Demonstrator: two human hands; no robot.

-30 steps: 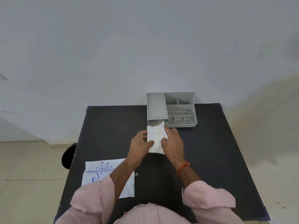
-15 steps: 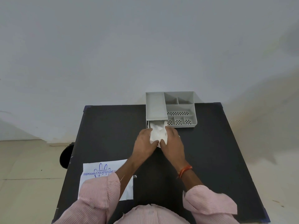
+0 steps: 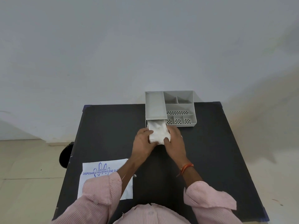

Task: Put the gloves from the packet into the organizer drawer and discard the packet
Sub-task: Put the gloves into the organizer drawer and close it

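Note:
A bundle of white crumpled gloves (image 3: 158, 133) lies partly inside the pulled-out drawer of the grey organizer (image 3: 155, 105) at the table's far side. My left hand (image 3: 143, 143) grips the bundle's left side. My right hand (image 3: 175, 141) holds its right side, thumb on the near edge. The drawer itself is mostly hidden under the gloves and my hands. The white packet (image 3: 100, 172), printed with blue "Disposable Polyethylene Gloves" lettering, lies flat at the table's near left edge, partly under my left sleeve.
The black table (image 3: 218, 151) stands against a pale wall. The organizer's right half holds several open compartments (image 3: 179, 113) with perforated floors. A dark round object (image 3: 65, 156) sits on the floor left of the table.
Both hands have carried the glove bundle away from me, from the table's middle into the drawer's mouth under the organizer's left tray.

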